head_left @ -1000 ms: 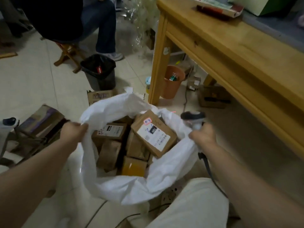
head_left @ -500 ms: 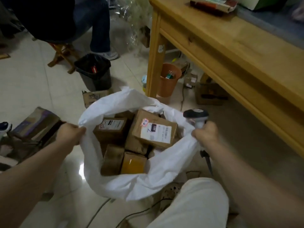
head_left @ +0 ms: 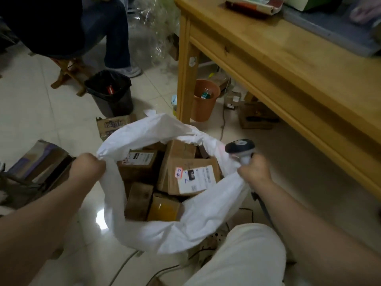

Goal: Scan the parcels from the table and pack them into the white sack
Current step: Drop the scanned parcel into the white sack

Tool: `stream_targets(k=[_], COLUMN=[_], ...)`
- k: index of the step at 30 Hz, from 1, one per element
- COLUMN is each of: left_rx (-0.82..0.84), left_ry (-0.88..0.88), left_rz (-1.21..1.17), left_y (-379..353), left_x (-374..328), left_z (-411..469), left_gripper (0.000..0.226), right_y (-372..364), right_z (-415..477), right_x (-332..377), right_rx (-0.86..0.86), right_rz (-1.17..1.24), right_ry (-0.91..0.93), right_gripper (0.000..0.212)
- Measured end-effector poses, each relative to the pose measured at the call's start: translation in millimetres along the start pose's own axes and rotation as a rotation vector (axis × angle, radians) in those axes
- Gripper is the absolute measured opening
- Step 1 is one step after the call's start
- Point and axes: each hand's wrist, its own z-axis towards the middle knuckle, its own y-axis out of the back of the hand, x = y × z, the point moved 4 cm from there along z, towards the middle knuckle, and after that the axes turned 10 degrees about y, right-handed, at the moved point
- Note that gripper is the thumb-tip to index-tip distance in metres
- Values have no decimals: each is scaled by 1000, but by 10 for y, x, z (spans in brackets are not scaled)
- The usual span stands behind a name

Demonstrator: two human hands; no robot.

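1. While the left hand [head_left: 87, 169] clenches the thin, crinkled rim of the white sack [head_left: 185, 230], its fingers are curled tight into a fist round a bunched fold of the plastic.
2. At the opposite rim the right hand [head_left: 254, 172] has its fingers wrapped round two things at once: a gathered pinch of sack and the pale grey handle of a scanner [head_left: 240, 146]. The scanner's rounded black head sticks up above the knuckles, and a dark cable runs down beside the forearm.
3. Between the two hands the sack mouth is stretched wide. It stands on the floor, beside the bench leg.
4. Inside lie several brown cardboard parcels, packed closely and touching.
   - The labelled parcel [head_left: 191, 176] lies on top, tilted, with a white printed label and a small red-edged sticker.
   - A second box [head_left: 138, 164] to its left bears a black-and-white label.
   - Lower down sit a plain matt carton [head_left: 139, 201] and a box in glossy yellowish tape [head_left: 165, 209].
5. The bench [head_left: 268, 58] is smooth pale wood with visible grain, to the right of the sack.
6. An orange bucket [head_left: 205, 100] just beside the bench leg holds some small greenish items.
7. A black bin [head_left: 111, 93] with a dark liner stands farther left on the shiny tiled floor [head_left: 31, 104], something red inside it.
8. Flattened cartons [head_left: 39, 159] lie near the left hand.
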Motion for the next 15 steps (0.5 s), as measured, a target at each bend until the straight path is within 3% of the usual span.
stream_targets(k=[2, 4, 6, 7, 9, 12, 15], left_rx=[6, -110, -256, -242, -18, 385, 476], left_ry=[29, 29, -142, -291, -489, -455, -562], left_rz=[6, 90, 212, 247, 247, 350, 713], left_y=[-101, -190, -310, -449, -839, -1437, -1850], left_x=[-66, -203, -426, -546, -709, -785, -829], left_z=[-77, -220, -432, -544, -729, -859, -879], left_gripper=[27, 44, 77, 83, 80, 98, 126], right_y=[-31, -15, 27, 50, 86, 114, 145], right_z=[-7, 13, 42, 41, 9, -49, -68], right_x=[-69, -52, 28, 80, 144, 102, -18], right_rx=[-13, -13, -42, -58, -70, -42, -26], right_rz=[-6, 46, 103, 128, 156, 187, 225], right_ry=[-11, -15, 22, 47, 80, 70, 34], right_gripper=[23, 24, 26, 28, 29, 28, 32])
